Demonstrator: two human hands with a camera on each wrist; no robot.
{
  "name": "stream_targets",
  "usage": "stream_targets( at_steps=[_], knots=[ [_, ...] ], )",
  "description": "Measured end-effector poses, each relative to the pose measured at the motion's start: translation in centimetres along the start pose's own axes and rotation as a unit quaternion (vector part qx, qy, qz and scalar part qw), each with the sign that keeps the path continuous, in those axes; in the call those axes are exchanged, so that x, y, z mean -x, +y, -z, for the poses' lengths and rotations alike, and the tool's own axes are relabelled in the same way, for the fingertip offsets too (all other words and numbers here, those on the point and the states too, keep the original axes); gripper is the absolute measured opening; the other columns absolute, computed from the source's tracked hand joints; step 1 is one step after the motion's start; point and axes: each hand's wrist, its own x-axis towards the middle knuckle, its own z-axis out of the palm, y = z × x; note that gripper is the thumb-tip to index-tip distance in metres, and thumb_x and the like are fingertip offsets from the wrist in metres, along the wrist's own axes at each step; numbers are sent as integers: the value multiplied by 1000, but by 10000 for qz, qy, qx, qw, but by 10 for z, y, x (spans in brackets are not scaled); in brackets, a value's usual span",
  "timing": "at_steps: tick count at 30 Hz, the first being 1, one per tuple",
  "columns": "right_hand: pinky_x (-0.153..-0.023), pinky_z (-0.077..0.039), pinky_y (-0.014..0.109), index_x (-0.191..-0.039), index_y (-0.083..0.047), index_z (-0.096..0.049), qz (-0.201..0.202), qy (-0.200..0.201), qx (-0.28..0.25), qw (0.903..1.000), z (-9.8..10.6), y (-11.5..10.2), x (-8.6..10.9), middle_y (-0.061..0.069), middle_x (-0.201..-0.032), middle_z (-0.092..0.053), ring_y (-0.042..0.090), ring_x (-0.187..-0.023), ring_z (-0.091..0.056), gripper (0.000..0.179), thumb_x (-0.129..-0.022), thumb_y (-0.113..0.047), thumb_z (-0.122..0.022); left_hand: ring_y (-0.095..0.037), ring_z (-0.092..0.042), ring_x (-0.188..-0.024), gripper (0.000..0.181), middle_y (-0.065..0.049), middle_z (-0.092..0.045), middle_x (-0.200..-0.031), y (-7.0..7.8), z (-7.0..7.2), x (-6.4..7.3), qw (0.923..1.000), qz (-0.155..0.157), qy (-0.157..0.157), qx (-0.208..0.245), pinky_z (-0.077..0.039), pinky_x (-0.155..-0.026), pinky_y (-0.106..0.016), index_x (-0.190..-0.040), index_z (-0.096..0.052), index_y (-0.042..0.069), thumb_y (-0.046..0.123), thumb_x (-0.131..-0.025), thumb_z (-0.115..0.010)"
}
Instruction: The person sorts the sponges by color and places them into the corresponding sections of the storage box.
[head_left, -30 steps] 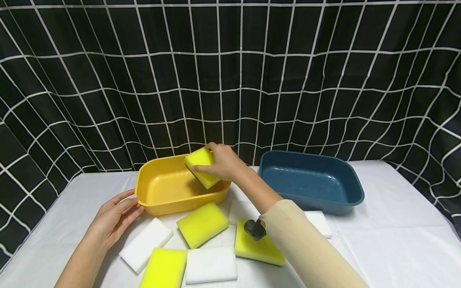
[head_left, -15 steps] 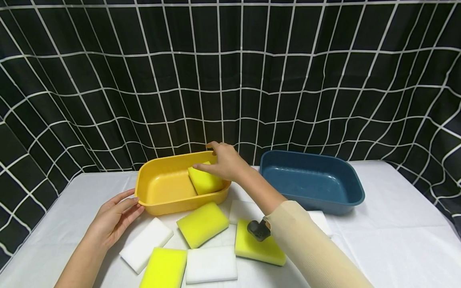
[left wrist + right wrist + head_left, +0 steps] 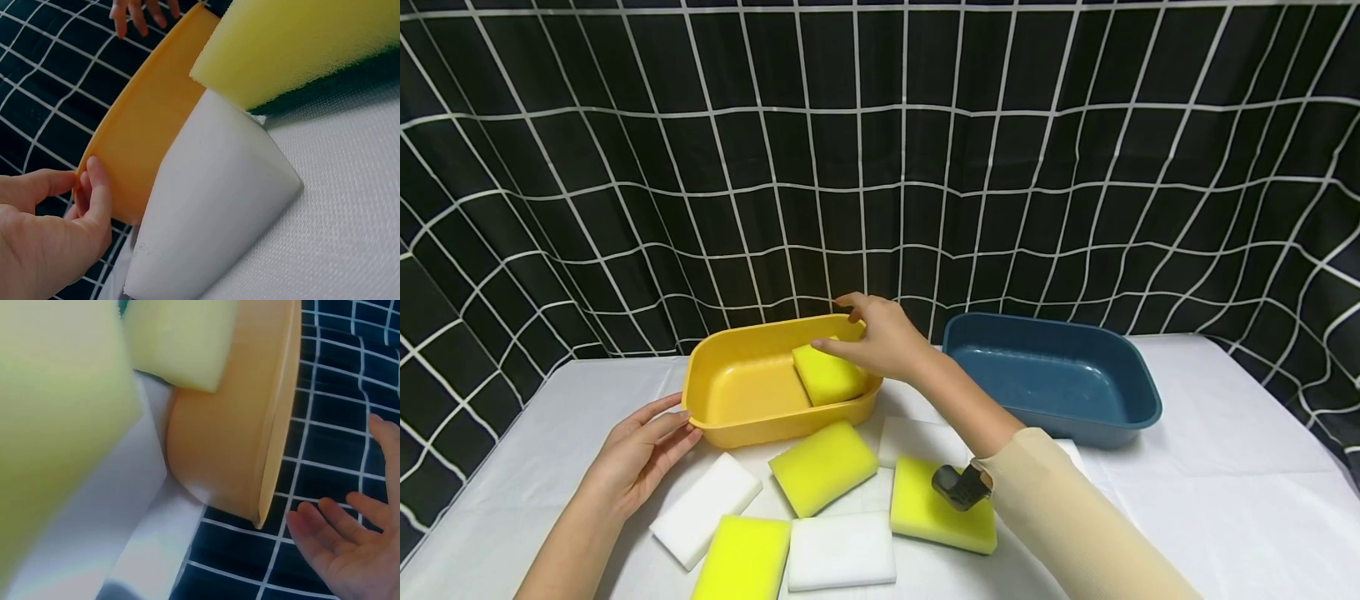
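Note:
A yellow sponge lies inside the yellow basin, leaning toward its right end. Over that end hovers my right hand, its fingers spread and slightly bent with nothing between them. In the right wrist view, the right hand shows apart from the basin's rim. At the basin's left corner my left hand holds the rim. The left wrist view shows the left hand's fingertips on both sides of that rim.
In front of the basin lie yellow sponges with dark green undersides and white sponge blocks. A dark blue basin stands at right. The white-covered table ends at a black grid curtain. A dark wrist device juts from the right sleeve.
My right hand has let go of the yellow sponge, which dropped into the yellow basin. Then the hand drew slightly up and right. The left hand has stayed at the rim.

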Motion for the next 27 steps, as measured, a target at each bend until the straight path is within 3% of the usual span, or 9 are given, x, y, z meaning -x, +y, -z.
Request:
stream_targets(
  at_steps=[12, 20, 27],
  knots=[
    [-81, -58, 32, -153, -5, -51, 288, 66, -113, 9995, 9, 2, 23, 18, -131, -65, 31, -104, -59, 70, -97, -38, -77, -7, -69, -99, 68, -4, -58, -122, 0, 0, 0, 10000, -23, -15, -6, -59, -98, -22, -167, -21, 6, 4, -108, -55],
    [-89, -63, 36, -152, -5, -53, 415, 81, -106, 9991, 13, 5, 43, 17, -132, -66, 30, -109, -65, 65, -99, -35, -75, -7, -70, -98, 69, -5, -57, -123, 0, -1, 0, 10000, -11, 29, -29, -60, -98, -22, -168, -20, 6, 4, -108, -55],
    [-83, -64, 35, -150, -2, -54, 635, 110, -174, 9978, 15, 11, 61, 17, -130, -68, 32, -107, -66, 62, -100, -33, -74, -7, -69, -98, 68, -5, -57, -123, 0, -1, 0, 10000, -24, 4, -11, -59, -98, -22, -168, -20, 6, 4, -109, -54]
  ],
)
